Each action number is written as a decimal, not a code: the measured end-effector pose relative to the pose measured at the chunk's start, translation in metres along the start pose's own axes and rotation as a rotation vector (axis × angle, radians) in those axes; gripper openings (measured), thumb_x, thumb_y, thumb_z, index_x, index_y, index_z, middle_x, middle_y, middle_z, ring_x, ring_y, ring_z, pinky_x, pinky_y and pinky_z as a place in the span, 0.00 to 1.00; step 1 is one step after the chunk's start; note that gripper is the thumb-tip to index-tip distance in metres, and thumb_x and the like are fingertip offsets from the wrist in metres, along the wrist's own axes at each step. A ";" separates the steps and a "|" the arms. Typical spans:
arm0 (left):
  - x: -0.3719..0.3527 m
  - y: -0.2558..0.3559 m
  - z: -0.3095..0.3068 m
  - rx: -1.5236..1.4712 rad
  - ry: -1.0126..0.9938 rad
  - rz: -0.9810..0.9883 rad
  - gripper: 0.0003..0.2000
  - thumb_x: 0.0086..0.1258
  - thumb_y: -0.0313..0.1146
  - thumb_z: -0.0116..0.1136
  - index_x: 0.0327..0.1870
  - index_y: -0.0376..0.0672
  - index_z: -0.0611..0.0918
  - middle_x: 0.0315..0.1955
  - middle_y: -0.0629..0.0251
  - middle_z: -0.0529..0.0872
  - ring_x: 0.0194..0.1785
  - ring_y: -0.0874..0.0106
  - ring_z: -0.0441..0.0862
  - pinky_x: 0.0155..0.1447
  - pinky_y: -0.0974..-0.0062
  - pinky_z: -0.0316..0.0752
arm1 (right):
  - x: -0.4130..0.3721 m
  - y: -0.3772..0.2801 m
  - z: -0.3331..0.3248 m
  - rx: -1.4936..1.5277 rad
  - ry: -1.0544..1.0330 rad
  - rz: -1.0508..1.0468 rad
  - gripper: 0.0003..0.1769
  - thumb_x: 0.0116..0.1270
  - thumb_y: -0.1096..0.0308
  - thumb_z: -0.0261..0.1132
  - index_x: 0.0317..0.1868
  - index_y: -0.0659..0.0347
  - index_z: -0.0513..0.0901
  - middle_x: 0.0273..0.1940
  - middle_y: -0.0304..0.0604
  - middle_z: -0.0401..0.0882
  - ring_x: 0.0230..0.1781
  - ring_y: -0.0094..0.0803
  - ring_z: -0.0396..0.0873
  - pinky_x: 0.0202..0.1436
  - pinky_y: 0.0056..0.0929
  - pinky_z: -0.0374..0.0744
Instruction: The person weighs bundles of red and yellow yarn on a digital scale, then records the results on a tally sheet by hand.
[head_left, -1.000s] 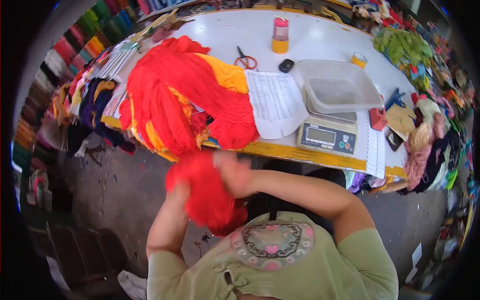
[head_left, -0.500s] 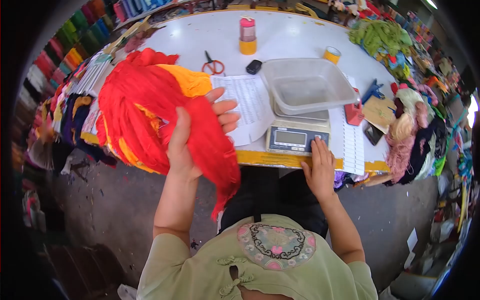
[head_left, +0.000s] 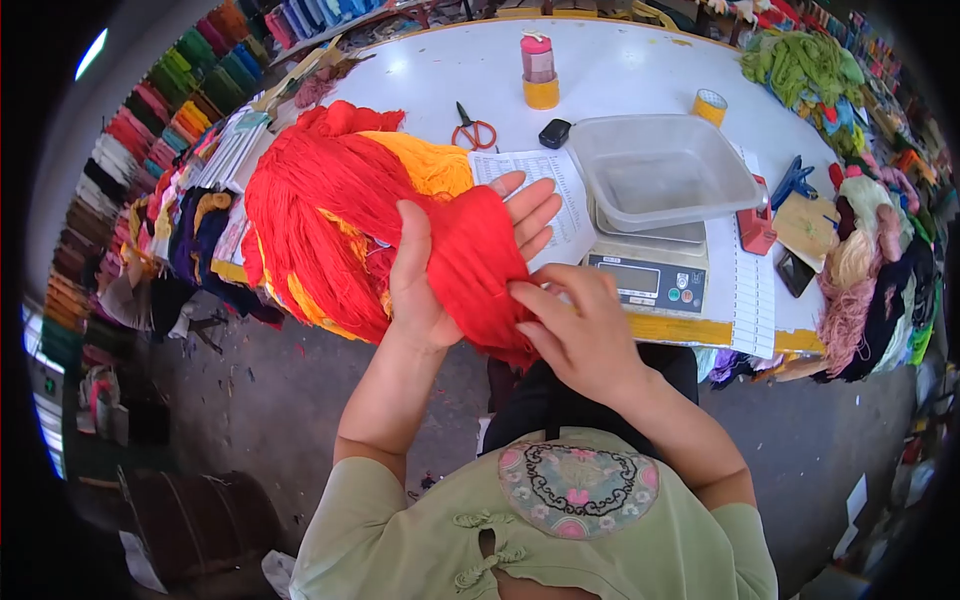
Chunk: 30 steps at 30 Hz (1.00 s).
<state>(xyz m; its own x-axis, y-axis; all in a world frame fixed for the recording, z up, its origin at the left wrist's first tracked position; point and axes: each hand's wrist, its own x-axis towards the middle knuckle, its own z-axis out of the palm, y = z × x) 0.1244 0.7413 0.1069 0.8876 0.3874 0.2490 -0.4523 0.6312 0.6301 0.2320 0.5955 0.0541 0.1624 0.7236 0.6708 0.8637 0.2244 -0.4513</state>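
Across my left hand (head_left: 415, 300), palm up with the fingers stretched out, lies a hank of red yarn (head_left: 472, 255), held between thumb and fingers. My right hand (head_left: 588, 335) pinches the hank's near right edge, thumb and fingertips on the strands. To the left, a heap of red yarn (head_left: 315, 190) is mixed with orange-yellow yarn (head_left: 430, 165) at the table's edge. Just right of my hands stands a digital scale (head_left: 625, 278), bearing a clear plastic tub (head_left: 665, 205); its display shows no figures I can read.
Printed sheets (head_left: 555, 185) lie beside the scale. Behind are red-handled scissors (head_left: 475, 133), a pink bottle (head_left: 538, 65) in a yellow tape roll, and a black object (head_left: 555, 133). At right are a red tool (head_left: 755, 225), a phone (head_left: 795, 272) and yarn piles (head_left: 850, 310).
My right hand has left the scale's buttons and moved left to the red yarn, now pinching its edge. The loose end of the hank is gathered up. The view has shifted slightly.
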 end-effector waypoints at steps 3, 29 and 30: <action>-0.013 0.009 -0.011 -0.028 0.017 0.042 0.50 0.72 0.73 0.34 0.77 0.31 0.54 0.74 0.38 0.61 0.78 0.49 0.59 0.81 0.54 0.52 | -0.011 0.008 0.005 0.010 -0.019 -0.074 0.12 0.63 0.63 0.71 0.41 0.57 0.79 0.40 0.40 0.77 0.42 0.40 0.77 0.53 0.41 0.70; -0.012 0.115 0.031 -0.388 -0.282 0.190 0.34 0.80 0.44 0.50 0.77 0.32 0.54 0.52 0.63 0.79 0.49 0.67 0.79 0.62 0.65 0.76 | -0.108 0.056 -0.031 -0.318 -0.055 0.136 0.07 0.63 0.67 0.67 0.40 0.58 0.81 0.59 0.39 0.82 0.54 0.40 0.77 0.65 0.44 0.67; -0.012 0.115 0.037 -0.392 -0.289 0.163 0.33 0.80 0.40 0.52 0.77 0.32 0.54 0.51 0.63 0.79 0.48 0.68 0.79 0.61 0.66 0.77 | -0.103 0.042 -0.015 -0.170 -0.099 0.029 0.07 0.62 0.67 0.67 0.39 0.58 0.81 0.59 0.39 0.81 0.53 0.40 0.77 0.64 0.42 0.68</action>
<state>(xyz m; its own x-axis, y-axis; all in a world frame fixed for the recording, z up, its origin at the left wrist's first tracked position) 0.0651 0.7841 0.2035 0.7656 0.3356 0.5489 -0.5365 0.8039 0.2568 0.2588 0.5205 -0.0245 0.1477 0.7909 0.5938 0.9290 0.0950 -0.3577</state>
